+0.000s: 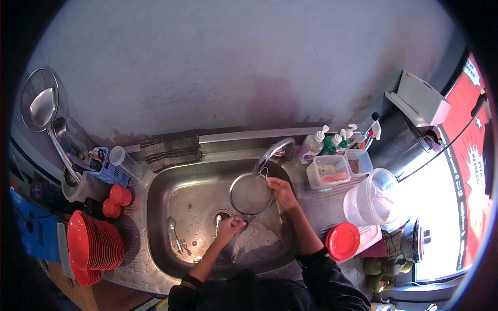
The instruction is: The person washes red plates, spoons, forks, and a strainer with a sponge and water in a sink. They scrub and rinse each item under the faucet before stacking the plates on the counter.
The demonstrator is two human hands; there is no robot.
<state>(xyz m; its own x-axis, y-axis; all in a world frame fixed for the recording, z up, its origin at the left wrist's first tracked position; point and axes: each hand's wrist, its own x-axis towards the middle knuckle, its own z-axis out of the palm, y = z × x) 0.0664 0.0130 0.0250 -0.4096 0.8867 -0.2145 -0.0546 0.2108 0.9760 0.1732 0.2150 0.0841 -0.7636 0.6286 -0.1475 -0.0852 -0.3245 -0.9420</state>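
Right hand [281, 191] clenched on the rim of one round mesh strainer [250, 195], at its 3 o'clock, under the faucet [274, 149]; left hand [231, 226] closed around its handle, 7 o'clock; one spoon [171, 224] on the sink [168, 182] floor, 9 o'clock; two red cups [120, 195]; three pump bottles [311, 148], 1 o'clock

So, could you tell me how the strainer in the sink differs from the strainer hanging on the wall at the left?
The held strainer is gripped by both hands, left hand at its handle and right hand at its rim; the hanging strainer is untouched. The held strainer lies roughly level under the faucet; the hanging strainer stands upright behind a ladle. Both are round metal mesh.
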